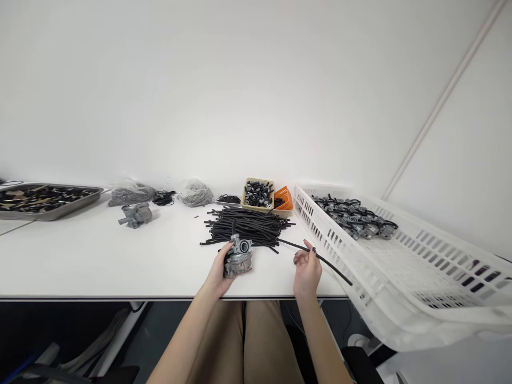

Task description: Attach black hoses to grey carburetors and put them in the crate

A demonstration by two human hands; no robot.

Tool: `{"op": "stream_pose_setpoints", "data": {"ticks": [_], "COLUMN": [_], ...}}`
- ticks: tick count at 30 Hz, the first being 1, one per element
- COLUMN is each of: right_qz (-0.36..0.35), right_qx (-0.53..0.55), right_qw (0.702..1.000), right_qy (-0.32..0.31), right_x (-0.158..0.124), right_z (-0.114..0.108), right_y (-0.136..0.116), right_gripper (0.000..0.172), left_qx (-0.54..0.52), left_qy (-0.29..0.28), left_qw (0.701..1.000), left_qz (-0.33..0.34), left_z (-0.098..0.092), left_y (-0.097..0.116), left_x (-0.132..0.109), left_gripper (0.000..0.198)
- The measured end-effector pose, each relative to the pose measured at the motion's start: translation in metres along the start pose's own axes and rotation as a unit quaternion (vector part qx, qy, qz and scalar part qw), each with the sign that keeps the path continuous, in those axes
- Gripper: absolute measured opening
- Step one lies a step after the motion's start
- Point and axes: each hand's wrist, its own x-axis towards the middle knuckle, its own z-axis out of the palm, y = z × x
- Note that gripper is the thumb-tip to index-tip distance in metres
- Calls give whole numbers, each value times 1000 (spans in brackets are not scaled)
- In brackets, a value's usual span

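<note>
My left hand (219, 269) is closed around a grey metal carburetor (239, 260), its round bore facing me and a short black piece standing up from its top. Between the thumb and fingers of my right hand (307, 271) is a thin black rubber hose (334, 268). One end of that hose points at the pile and the other slants down to the right. Just beyond the carburetor lies a pile of black hoses (248, 225) on the white table (100, 261). A second carburetor (136, 215) rests alone to the left.
A white plastic crate (400, 266) at the right holds several carburetors (358, 217) with hoses. At the back are a yellow basket (244, 196) of black parts, an orange basket (285, 193) and plastic bags (196, 193). A metal tray (64, 212) of parts sits far left.
</note>
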Motion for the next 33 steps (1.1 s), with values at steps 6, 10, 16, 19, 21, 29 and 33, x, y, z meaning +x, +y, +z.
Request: {"op": "stream_pose_setpoints", "data": {"ticks": [6, 10, 16, 19, 21, 29, 33], "right_qz": [-21, -12, 27, 62, 83, 111, 81], "right_qx": [-9, -7, 25, 69, 89, 44, -87], "right_qw": [999, 1000, 999, 995, 992, 988, 974], "right_qy": [30, 17, -24, -33, -43, -101, -192], "right_x": [-3, -2, -3, -4, -5, -25, -30], "right_z": [-1, -2, -5, -5, -4, 10, 17], "right_y": [-1, 1, 1, 0, 0, 10, 19], "right_gripper": [39, 38, 35, 30, 28, 35, 37], "left_qx": [10, 15, 16, 18, 19, 37, 35], "left_qy": [28, 26, 26, 26, 27, 10, 13], "left_qw": [999, 999, 999, 999, 999, 998, 997], "left_qz": [13, 24, 26, 32, 36, 49, 61], "left_z": [4, 4, 4, 4, 3, -5, -3], "left_y": [0, 0, 0, -1, -2, -8, -9], "left_x": [-4, -4, -2, -2, -1, 6, 4], "left_gripper": [16, 13, 13, 12, 15, 21, 19]}}
